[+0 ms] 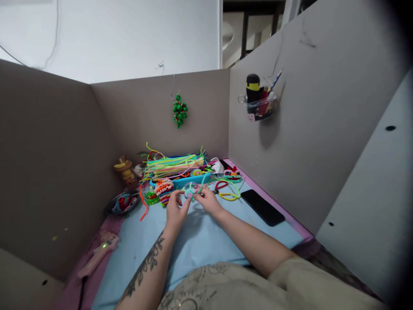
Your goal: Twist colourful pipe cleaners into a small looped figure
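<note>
Above the front of the craft heap, I hold a small pipe cleaner craft piece (pixel 190 193) in mint green and pink, with a green strand standing up from it. My left hand (pixel 175 210) is closed on its left side, thumb and fingers pinching the edge. From the right, my right hand (pixel 208 201) pinches the same piece near the upright strand. Exact fingertip contact is too small to make out. Just beyond, a blue tray (pixel 180 183) bears a bundle of colourful pipe cleaners (pixel 174 165). Scissors (pixel 222 186) with red and yellow handles lie right of my right hand.
A black phone (pixel 263 207) lies at the right. On the left are a dark bowl (pixel 112 206) of craft pieces, a brown cup (pixel 125 172) and a pink glue gun (pixel 100 254) with a green light. Grey partitions (pixel 145 112) enclose the table; a plastic container (pixel 260 110) hangs right.
</note>
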Demonstrator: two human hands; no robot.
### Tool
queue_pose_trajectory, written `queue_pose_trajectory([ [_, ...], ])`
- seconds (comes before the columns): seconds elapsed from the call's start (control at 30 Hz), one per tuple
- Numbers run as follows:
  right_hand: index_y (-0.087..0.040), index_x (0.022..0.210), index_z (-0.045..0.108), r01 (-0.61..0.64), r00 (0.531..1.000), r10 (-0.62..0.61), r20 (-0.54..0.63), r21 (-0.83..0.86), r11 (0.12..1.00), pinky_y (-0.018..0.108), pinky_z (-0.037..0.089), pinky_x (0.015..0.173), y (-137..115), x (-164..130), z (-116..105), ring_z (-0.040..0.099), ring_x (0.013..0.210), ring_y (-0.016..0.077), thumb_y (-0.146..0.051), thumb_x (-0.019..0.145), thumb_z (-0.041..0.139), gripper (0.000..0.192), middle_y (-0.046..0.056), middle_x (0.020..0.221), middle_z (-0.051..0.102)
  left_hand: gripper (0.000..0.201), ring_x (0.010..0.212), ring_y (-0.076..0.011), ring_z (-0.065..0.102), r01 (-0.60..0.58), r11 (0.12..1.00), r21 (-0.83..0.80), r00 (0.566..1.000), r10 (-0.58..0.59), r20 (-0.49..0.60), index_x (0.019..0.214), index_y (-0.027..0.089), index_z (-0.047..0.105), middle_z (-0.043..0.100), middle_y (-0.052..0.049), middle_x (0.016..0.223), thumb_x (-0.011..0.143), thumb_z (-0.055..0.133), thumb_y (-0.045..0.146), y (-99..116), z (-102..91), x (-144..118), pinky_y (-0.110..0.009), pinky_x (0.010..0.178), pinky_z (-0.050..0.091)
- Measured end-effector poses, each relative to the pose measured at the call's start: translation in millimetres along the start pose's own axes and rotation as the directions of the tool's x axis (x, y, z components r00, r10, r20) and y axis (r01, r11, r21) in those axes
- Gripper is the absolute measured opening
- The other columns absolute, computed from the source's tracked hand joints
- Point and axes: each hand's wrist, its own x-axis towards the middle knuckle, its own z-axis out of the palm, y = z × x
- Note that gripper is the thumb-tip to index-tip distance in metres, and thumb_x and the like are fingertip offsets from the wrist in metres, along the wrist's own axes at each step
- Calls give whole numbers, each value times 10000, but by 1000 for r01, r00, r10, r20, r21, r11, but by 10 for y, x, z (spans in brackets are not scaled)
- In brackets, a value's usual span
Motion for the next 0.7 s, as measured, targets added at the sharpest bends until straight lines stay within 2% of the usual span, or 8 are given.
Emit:
queue_pose_trajectory([
  [0.13,-193,749,639,-19,1000,19,-9,3,1000,310,422,832,52,10,-7,494,1057,205,-282,729,593,102,59,996,561,408,597,-89,452,45,992,-118,998,-39,49,1073,195,448,545,-21,871,715,602,316,-29,34,4,-232,601,389],
  [0.2,-193,751,640,-21,1000,21,18,7,1000,300,434,807,66,8,-8,484,1062,206,-289,726,592,110,57,1008,555,459,567,-82,441,74,980,-183,993,-56,102,1118,200,421,546,2,806,713,606,311,-32,52,1,-220,571,379],
  [0.3,-187,738,637,-38,998,37,42,18,999,281,454,743,69,-7,2,482,1049,208,-296,716,593,120,61,1010,544,506,509,-78,398,95,970,-222,986,-60,158,1156,194,419,440,67,603,705,613,314,-31,70,-3,-201,514,335],
  [0.4,-178,695,619,-68,997,67,39,14,998,271,463,677,63,-20,22,504,996,208,-306,705,597,131,65,984,539,519,475,-75,375,132,965,-227,983,-99,152,1145,176,440,383,85,543,685,630,323,-43,80,-4,-197,478,302],
  [0.53,-178,677,591,-62,998,63,31,-21,998,306,451,718,68,-4,26,539,862,188,-340,719,579,169,45,878,551,506,461,-71,375,202,948,-245,975,-171,143,1122,171,450,390,86,527,678,631,331,-71,80,9,-190,457,286],
  [0.6,-181,767,589,-85,996,85,-18,-17,996,310,446,723,77,24,-6,544,791,171,-355,744,543,181,40,863,561,503,462,-69,384,234,935,-268,969,-202,141,1113,171,447,396,88,529,673,632,332,-80,76,20,-186,458,290],
  [0.7,-191,929,556,-103,980,93,-174,-47,994,299,443,699,92,80,-107,536,758,166,-312,755,515,216,40,865,570,507,462,-66,403,274,910,-310,961,-243,134,1104,165,443,404,89,540,665,633,332,-86,72,34,-185,461,309],
])
